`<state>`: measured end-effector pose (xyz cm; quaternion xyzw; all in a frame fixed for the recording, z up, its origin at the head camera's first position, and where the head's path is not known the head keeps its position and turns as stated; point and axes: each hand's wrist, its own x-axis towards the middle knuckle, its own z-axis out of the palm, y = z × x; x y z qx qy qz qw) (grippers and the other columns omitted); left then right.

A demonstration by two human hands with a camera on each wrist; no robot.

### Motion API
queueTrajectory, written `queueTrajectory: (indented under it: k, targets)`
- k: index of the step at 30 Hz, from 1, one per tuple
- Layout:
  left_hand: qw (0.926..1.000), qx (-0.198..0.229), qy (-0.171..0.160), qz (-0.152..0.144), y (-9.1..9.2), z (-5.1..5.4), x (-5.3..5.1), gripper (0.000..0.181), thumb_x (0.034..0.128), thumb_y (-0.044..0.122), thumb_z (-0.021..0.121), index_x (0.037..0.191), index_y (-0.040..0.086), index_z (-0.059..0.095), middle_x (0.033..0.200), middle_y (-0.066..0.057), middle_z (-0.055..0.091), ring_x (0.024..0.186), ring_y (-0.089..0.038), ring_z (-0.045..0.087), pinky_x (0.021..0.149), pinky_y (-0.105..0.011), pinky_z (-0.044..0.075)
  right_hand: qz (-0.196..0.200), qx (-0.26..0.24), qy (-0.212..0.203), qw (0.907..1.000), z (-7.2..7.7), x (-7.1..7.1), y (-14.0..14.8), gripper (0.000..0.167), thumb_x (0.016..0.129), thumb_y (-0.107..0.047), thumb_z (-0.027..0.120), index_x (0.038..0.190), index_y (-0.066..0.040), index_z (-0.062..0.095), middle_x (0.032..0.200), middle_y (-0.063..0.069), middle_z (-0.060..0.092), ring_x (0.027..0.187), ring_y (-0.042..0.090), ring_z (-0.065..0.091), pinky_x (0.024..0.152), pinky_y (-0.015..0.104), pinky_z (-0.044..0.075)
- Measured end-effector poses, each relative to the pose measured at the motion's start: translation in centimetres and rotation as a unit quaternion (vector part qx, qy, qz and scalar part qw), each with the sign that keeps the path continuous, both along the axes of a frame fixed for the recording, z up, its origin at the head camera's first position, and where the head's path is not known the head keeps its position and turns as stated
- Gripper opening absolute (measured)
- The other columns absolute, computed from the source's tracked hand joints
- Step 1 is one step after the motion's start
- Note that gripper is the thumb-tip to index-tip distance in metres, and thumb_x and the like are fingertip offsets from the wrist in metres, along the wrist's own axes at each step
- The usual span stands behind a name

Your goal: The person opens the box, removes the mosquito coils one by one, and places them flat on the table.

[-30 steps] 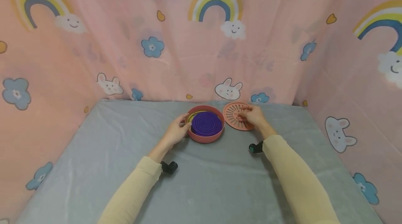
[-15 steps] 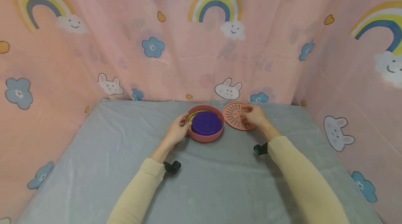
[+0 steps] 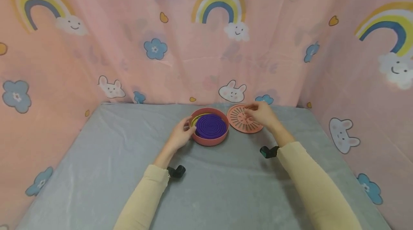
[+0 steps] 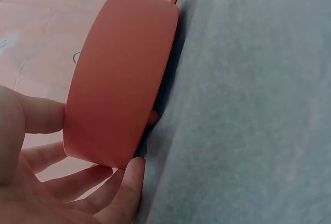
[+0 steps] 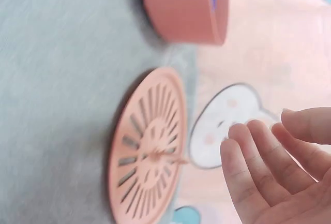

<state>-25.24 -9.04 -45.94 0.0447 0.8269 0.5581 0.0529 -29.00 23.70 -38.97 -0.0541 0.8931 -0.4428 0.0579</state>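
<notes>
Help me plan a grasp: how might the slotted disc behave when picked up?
The slotted disc is probably light, being thin and pierced all round. Lying flat on the cloth, it seems unlikely to roll. Lifted by its slim central stem, it may tilt, being so wide.

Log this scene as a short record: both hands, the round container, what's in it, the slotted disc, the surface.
Left hand: grips the side of the container
Right hand: above the slotted disc, not touching it
Container: round, pink, open-topped
Contents: purple spiral piece, yellow piece partly hidden
Slotted disc: right of the container, central stem
Surface: gray cloth
</notes>
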Motion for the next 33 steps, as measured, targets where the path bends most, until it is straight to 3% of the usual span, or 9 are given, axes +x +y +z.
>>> queueTrajectory:
  k: [8,14,23,33]
  targets:
    - [0.9999,-0.008,0.011,-0.01,-0.4,-0.1,-0.1,0.057,0.1029,0.021,0.062,0.155,0.011,0.041,0.15,-0.021,0.047,0.134,-0.036,0.052,0.092,-0.042,0.057,0.009,0.025,0.044,0.9987,0.9,1.0,-2.2,0.036,0.105,-0.029,0.058,0.131,-0.004,0.064,0.123,0.021,0.067,0.112,0.039,0.064,0.093,0.052,0.054]
    - [0.9998,-0.006,0.011,-0.015,-0.5,-0.2,-0.1,0.057,0.1026,0.02,0.062,0.155,0.01,0.041,0.15,-0.022,0.047,0.134,-0.037,0.052,0.092,-0.042,0.057,0.02,0.036,0.069,0.9968,0.8,1.3,-4.0,0.039,0.105,-0.032,0.058,0.132,-0.004,0.064,0.128,0.018,0.065,0.12,0.036,0.06,0.099,0.056,0.049]
    - [0.9998,-0.002,0.01,-0.018,-0.5,0.1,-0.1,0.059,0.1025,0.022,0.063,0.155,0.01,0.041,0.151,-0.021,0.047,0.134,-0.037,0.052,0.093,-0.041,0.057,0.055,0.051,0.092,0.993,0.4,1.1,-7.2,0.037,0.104,-0.029,0.059,0.13,-0.004,0.066,0.124,0.015,0.068,0.115,0.033,0.063,0.097,0.05,0.052]
    - [0.9998,0.004,-0.008,-0.017,-0.5,0.1,0.0,0.059,0.1016,0.023,0.065,0.155,0.013,0.042,0.15,-0.021,0.046,0.135,-0.037,0.051,0.091,-0.041,0.058,0.125,0.165,0.132,0.9694,-1.4,-0.1,-10.2,0.035,0.103,-0.029,0.062,0.128,-0.006,0.068,0.128,0.013,0.067,0.122,0.031,0.062,0.103,0.051,0.049]
